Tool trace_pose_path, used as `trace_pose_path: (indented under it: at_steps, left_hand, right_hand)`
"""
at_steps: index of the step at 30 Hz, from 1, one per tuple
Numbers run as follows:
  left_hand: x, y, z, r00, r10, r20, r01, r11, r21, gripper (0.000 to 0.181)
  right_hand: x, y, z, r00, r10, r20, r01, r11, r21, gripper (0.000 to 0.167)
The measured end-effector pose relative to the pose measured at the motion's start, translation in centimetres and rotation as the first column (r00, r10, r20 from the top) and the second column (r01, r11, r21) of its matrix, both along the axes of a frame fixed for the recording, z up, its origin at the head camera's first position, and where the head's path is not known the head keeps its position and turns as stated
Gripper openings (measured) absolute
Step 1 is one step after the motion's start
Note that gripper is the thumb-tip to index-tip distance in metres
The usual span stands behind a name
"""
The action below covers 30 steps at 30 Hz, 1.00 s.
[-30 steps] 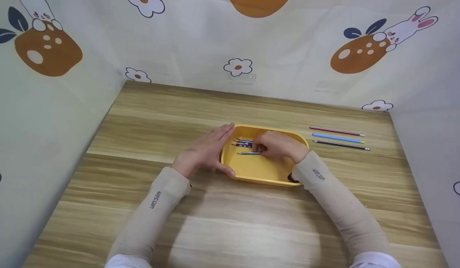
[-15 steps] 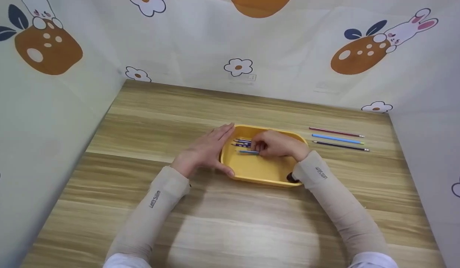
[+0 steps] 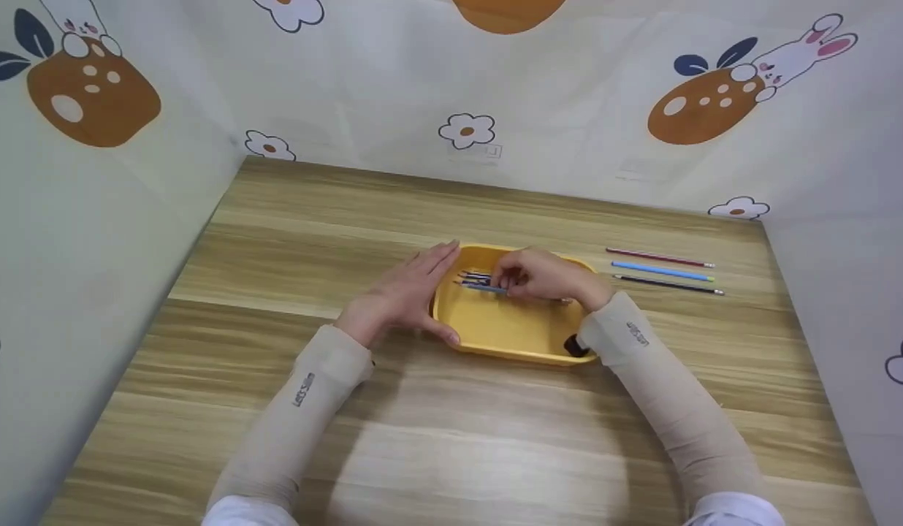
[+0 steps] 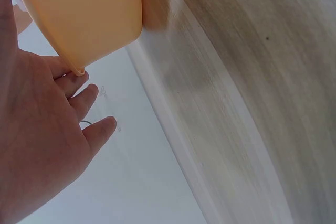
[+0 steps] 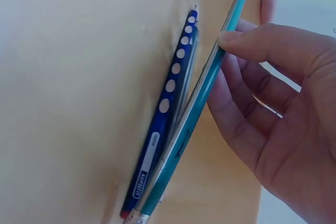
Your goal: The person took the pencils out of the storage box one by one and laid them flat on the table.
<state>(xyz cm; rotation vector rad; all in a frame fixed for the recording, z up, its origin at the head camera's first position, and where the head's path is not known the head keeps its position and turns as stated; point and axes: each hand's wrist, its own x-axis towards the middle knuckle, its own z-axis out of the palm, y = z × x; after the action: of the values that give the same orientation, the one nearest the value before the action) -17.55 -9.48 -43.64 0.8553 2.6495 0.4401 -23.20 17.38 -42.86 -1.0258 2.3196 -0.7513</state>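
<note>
A yellow plastic tray point(image 3: 510, 332) stands on the wooden table. My right hand point(image 3: 546, 276) is inside it and pinches a teal pencil point(image 5: 191, 116) between thumb and fingers, held above the tray bottom. Beneath that pencil, in the right wrist view, lies a dark blue pencil with white dots point(image 5: 164, 104); another dark pencil beside it is partly hidden. Spread along the tray's left side, my left hand point(image 3: 400, 292) touches the rim with straight fingers and thumb. In the left wrist view its fingertips point(image 4: 108, 124) are around the tray's outer edge.
Right of the tray, a dark red pencil point(image 3: 660, 257), a light blue pencil point(image 3: 663, 272) and a black pencil point(image 3: 668, 285) lie roughly parallel on the table point(image 3: 495, 453). Patterned sheets point(image 3: 378, 88) enclose the back and sides.
The right hand has lifted the teal pencil and moved it toward the back of the tray, over the other pencils. The left hand has stayed on the rim.
</note>
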Motion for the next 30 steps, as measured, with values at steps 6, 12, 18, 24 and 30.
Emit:
trace_pose_path:
  at_steps: [6, 12, 18, 24, 30]
  left_hand:
    - [0.1, -0.1, 0.2, 1.0, 0.006, 0.013, -0.006, 1.0, 0.005, 0.143]
    - [0.0, 0.0, 0.3, 1.0, 0.002, 0.009, -0.002, 0.999, -0.039, 0.144]
    - [0.0, 0.2, 0.3, 1.0, 0.005, 0.01, -0.004, 0.997, -0.076, 0.142]
    - [0.0, 0.2, 0.4, 1.0, -0.007, -0.01, 0.006, 0.996, -0.087, 0.141]
    - [0.1, 0.1, 0.3, 1.0, -0.017, -0.022, 0.015, 0.997, -0.071, 0.142]
  right_hand:
    - [0.0, 0.2, 0.6, 1.0, -0.006, -0.004, 0.006, 1.0, -0.026, 0.02]
    - [0.1, 0.4, 1.1, 1.0, -0.021, 0.016, 0.022, 0.998, -0.05, 0.021]
    - [0.3, 0.5, 2.2, 0.999, -0.04, 0.025, 0.041, 0.997, -0.07, 0.02]
    - [0.3, 0.9, 3.0, 0.998, -0.056, 0.034, 0.06, 0.992, -0.11, 0.019]
    - [0.5, 1.4, 3.6, 0.996, -0.079, 0.035, 0.082, 0.991, -0.109, 0.019]
